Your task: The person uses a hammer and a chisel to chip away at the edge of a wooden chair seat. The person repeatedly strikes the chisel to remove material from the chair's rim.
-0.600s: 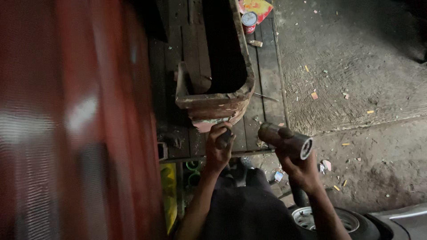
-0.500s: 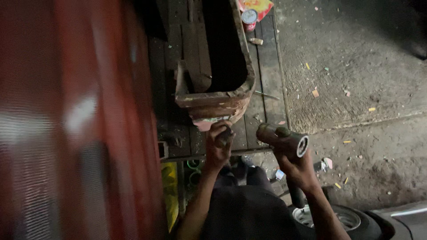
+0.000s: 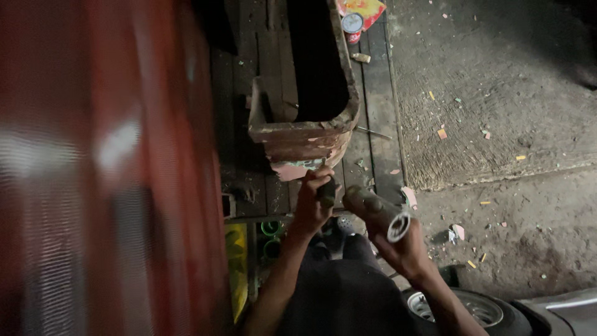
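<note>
Below rusty trough [image 3: 305,134]: left hand [image 3: 309,205] grip closed round dark handle [image 3: 327,191]; right hand [image 3: 404,249] grip wrapped round metal cylinder [image 3: 378,213]

Rusty-brown frame [image 3: 305,134], grey tube [image 3: 379,213]

Two bare arms come up from the bottom. The left hand [image 3: 309,208] and the right hand [image 3: 403,252] have no gloves. No sleeves show on the forearms. The person wears dark clothes [image 3: 345,292], almost black, plain with no pattern.
</note>
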